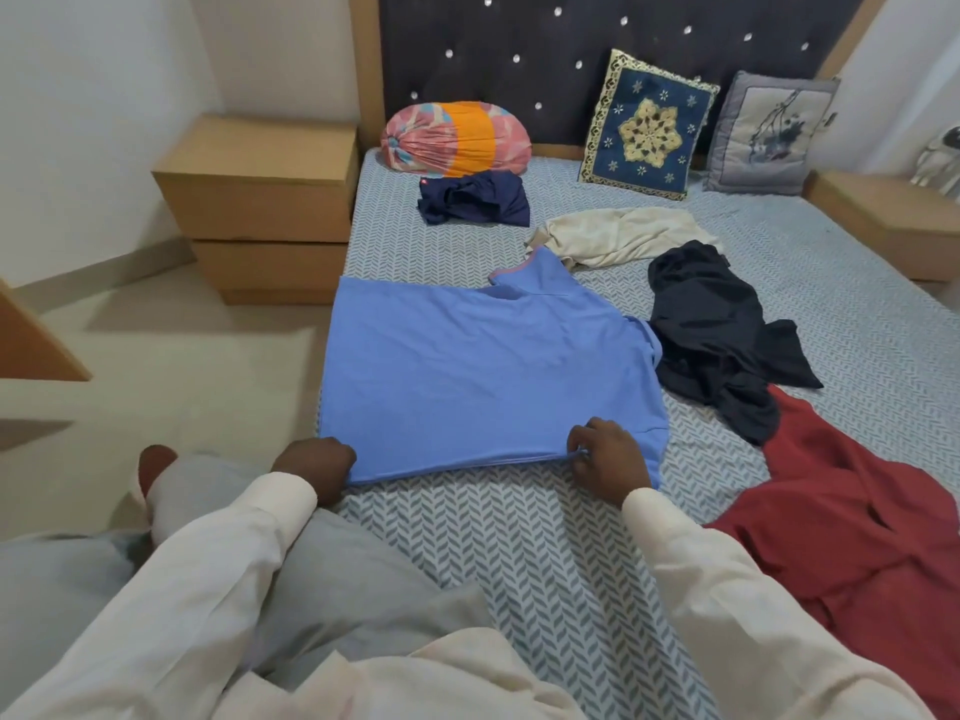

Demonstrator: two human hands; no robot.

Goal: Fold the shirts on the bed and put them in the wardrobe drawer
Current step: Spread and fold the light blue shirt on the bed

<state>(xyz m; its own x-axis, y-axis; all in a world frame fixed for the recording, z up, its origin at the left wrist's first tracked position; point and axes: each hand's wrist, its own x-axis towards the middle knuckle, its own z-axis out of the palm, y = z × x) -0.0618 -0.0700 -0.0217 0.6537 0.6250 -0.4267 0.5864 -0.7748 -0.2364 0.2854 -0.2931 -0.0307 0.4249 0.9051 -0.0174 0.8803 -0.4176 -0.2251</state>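
The blue shirt (483, 371) lies flat and smooth on the bed (519, 558). Its collar points away from the person toward the headboard (519, 54) and its hem is nearest the person, so its long axis runs from hem to collar. Its left edge is a straight line with no sleeve showing, while a short sleeve sticks out on its right. The cloth is a plain, matte knit with a lilac trim at the neck.

The left grip (313, 467) is closed on the shirt's near left corner, fingers curled under the hem. The right grip (608, 459) pinches the doubled hem further right, fingers bent over the edge. Both arms wear cream sleeves.

The sheet under the blue shirt is pale grey with a herringbone print. Touching the shirt's right sleeve is a crumpled black shirt (717, 330), soft and heaped. Right of the hem and reaching toward the person spreads a dark red garment (857, 511), its far end tucked under the black one. Just beyond the collar, to the right, lies a rumpled cream shirt (618, 239). Further beyond the collar sits a bunched navy shirt (475, 200), and behind that a round pink and orange cloth bundle (454, 137). Far beyond the shirt to the right, two square cushions lean on the dark studded headboard: a navy and gold cushion (649, 127) and a grey cushion (769, 132). Left of the shirt, off the bed, stands a boxy wooden bedside cabinet (260, 200).
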